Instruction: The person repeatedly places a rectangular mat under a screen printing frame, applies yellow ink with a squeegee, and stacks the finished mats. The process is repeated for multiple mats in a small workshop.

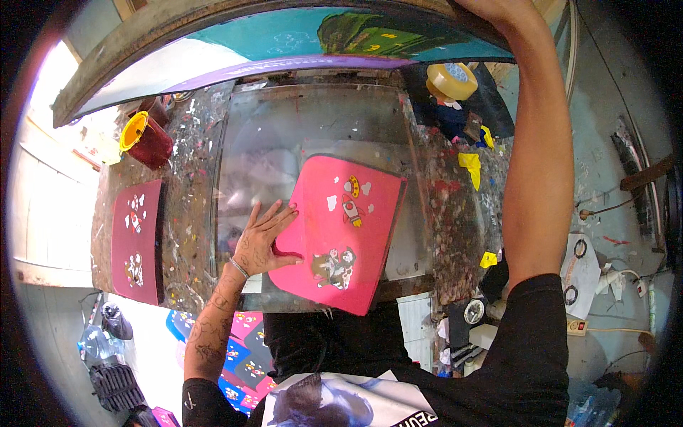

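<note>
Left hand [260, 243] spreads open, touching the pink sheet [371, 245] mid-frame; right hand [496, 10], upper right, grip unclear: slipping there could drop the raised screen [265, 37].

The paint-spattered bench [191, 235], smeared pot [151, 144] and framed screen [270, 35] show a printing workshop

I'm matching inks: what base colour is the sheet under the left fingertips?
The sheet is pink, clearest in head view.
</note>
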